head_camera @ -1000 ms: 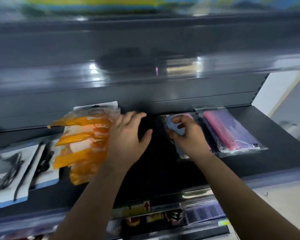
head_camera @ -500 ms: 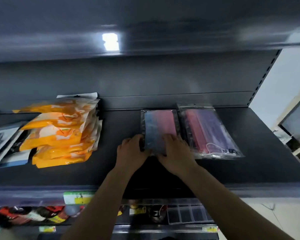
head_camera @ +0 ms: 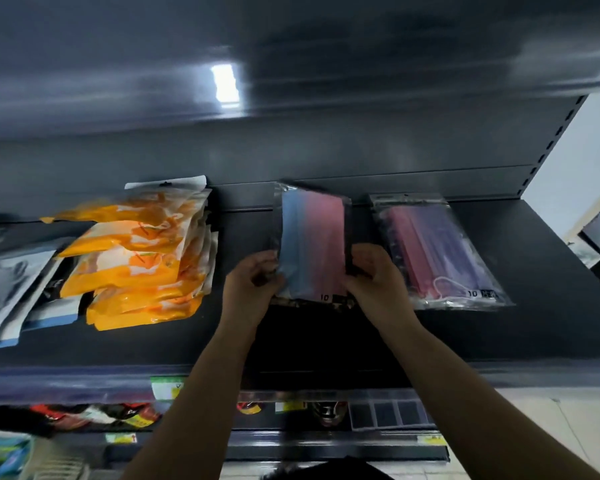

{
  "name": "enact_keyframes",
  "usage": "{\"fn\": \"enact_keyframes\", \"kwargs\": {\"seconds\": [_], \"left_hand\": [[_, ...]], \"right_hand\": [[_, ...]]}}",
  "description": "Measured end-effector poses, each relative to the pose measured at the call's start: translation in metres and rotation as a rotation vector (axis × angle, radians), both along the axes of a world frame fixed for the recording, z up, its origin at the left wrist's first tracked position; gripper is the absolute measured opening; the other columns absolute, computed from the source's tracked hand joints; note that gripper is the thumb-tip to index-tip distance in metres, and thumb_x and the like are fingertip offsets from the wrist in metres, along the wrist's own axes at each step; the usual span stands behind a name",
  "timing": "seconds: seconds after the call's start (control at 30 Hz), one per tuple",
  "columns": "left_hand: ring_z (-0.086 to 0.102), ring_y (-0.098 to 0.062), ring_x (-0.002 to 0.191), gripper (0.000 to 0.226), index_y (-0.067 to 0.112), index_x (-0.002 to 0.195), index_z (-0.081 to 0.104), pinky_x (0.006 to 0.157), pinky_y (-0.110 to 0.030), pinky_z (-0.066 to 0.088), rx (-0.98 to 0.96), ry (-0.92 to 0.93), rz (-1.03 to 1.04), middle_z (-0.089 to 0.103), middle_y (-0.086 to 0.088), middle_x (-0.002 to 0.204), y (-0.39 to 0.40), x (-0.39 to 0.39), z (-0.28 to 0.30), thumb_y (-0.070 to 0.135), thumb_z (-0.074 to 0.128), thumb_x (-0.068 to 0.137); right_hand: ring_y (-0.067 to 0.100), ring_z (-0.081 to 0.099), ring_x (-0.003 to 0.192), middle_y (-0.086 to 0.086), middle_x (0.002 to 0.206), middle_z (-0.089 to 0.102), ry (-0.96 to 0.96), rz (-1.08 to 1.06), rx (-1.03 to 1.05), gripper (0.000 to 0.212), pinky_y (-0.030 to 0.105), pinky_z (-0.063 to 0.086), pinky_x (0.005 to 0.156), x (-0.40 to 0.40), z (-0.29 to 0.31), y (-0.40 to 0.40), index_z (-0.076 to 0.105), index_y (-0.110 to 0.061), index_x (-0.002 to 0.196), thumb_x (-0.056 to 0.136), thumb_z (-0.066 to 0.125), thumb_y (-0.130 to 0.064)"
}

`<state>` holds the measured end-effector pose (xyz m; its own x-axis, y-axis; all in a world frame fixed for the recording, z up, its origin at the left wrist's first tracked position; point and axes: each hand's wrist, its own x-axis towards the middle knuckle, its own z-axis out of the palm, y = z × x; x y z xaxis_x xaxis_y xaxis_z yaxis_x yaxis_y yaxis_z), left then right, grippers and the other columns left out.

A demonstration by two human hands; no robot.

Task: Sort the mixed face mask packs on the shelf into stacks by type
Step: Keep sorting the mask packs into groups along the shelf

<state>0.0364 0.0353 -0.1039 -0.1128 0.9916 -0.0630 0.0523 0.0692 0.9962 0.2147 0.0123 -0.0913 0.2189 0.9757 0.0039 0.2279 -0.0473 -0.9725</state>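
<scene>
Currently I'm gripping the blue-pink pack mid-frame, left hand and right hand pinching its lower edges; slick film could slip, or nudge the purple pack on the right

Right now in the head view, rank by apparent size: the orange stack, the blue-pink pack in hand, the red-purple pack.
1. orange stack, clearly largest.
2. and 3. red-purple pack and blue-pink pack: look alike. The blue-pink one is raised, tilted and partly covered by the left hand and right hand, so I won't rank them.
</scene>
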Motion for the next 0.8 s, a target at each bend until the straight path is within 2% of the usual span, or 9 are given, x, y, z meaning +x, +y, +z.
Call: {"fn": "enact_keyframes", "kwargs": {"seconds": [0.1,0.17,0.27,0.33,0.4,0.47,0.63,0.73,0.8], "left_hand": [[0.067,-0.027,0.087,0.033,0.023,0.100,0.064,0.066,-0.034,0.056,0.082,-0.050,-0.019,0.070,-0.011,0.100,-0.004,-0.008,0.006,-0.005,0.064,0.082],[0.067,-0.015,0.077,0.033,0.020,0.101,0.062,0.058,-0.025,0.055,0.121,-0.129,-0.035,0.071,-0.002,0.091,-0.009,-0.012,0.010,-0.008,0.060,0.083],[0.064,-0.007,0.065,0.033,0.017,0.098,0.060,0.052,-0.021,0.053,0.132,-0.231,-0.061,0.069,0.008,0.077,-0.014,-0.013,0.016,-0.013,0.055,0.083],[0.062,-0.006,0.061,0.035,0.017,0.094,0.061,0.053,-0.021,0.053,0.141,-0.232,-0.055,0.065,0.010,0.068,-0.015,-0.015,0.018,-0.015,0.057,0.080],[0.061,-0.005,0.060,0.036,0.018,0.091,0.062,0.057,-0.020,0.054,0.165,-0.200,-0.054,0.062,0.010,0.064,-0.014,-0.019,0.020,-0.015,0.060,0.077],[0.062,-0.005,0.061,0.037,0.018,0.090,0.063,0.061,-0.020,0.054,0.202,-0.141,-0.057,0.064,0.010,0.063,-0.014,-0.022,0.021,-0.016,0.062,0.075],[0.065,-0.006,0.064,0.037,0.019,0.088,0.063,0.062,-0.018,0.053,0.239,-0.034,-0.068,0.068,0.007,0.064,-0.015,-0.024,0.023,-0.016,0.065,0.073],[0.064,-0.009,0.062,0.039,0.021,0.090,0.063,0.058,-0.020,0.054,0.211,-0.067,-0.078,0.066,0.002,0.067,-0.015,-0.027,0.024,-0.014,0.066,0.073],[0.062,-0.011,0.057,0.038,0.020,0.093,0.063,0.052,-0.022,0.052,0.173,-0.039,-0.091,0.062,-0.001,0.068,-0.014,-0.028,0.023,-0.012,0.067,0.073]], "right_hand": [[0.014,0.052,0.108,-0.001,0.118,0.049,0.114,-0.015,-0.068,0.070,0.028,0.048,0.090,-0.004,0.003,0.003,0.035,-0.012,0.135,0.076,0.069,0.002],[0.016,0.056,0.101,-0.002,0.112,0.054,0.168,-0.018,-0.090,0.083,0.033,0.049,0.088,-0.010,0.005,0.003,0.026,-0.012,0.142,0.074,0.072,0.000],[0.008,0.062,0.079,-0.010,0.089,0.062,0.099,-0.024,-0.030,0.060,0.020,0.051,0.070,-0.014,0.010,0.000,0.044,-0.023,0.121,0.073,0.072,0.001],[0.004,0.063,0.072,-0.013,0.083,0.065,0.031,-0.013,0.036,0.044,0.011,0.051,0.061,-0.014,0.015,-0.002,0.053,-0.029,0.098,0.073,0.071,0.003],[-0.003,0.064,0.066,-0.013,0.080,0.066,0.006,-0.002,0.077,0.041,0.007,0.048,0.058,-0.013,0.018,-0.005,0.055,-0.029,0.089,0.072,0.071,0.005],[-0.008,0.063,0.064,-0.013,0.080,0.068,0.028,-0.001,0.104,0.043,0.006,0.048,0.059,-0.014,0.020,-0.006,0.057,-0.029,0.088,0.071,0.070,0.009],[0.003,0.065,0.067,-0.009,0.076,0.071,0.062,0.001,0.120,0.042,0.020,0.054,0.066,-0.014,0.018,-0.005,0.061,-0.029,0.084,0.072,0.069,0.010],[-0.004,0.063,0.061,-0.015,0.070,0.071,0.020,0.013,0.103,0.038,0.011,0.049,0.059,-0.013,0.017,-0.007,0.061,-0.030,0.089,0.075,0.069,0.005],[-0.007,0.061,0.063,-0.016,0.073,0.067,-0.061,0.027,0.086,0.033,0.005,0.045,0.058,-0.011,0.016,-0.008,0.061,-0.021,0.102,0.077,0.070,-0.001]]}}
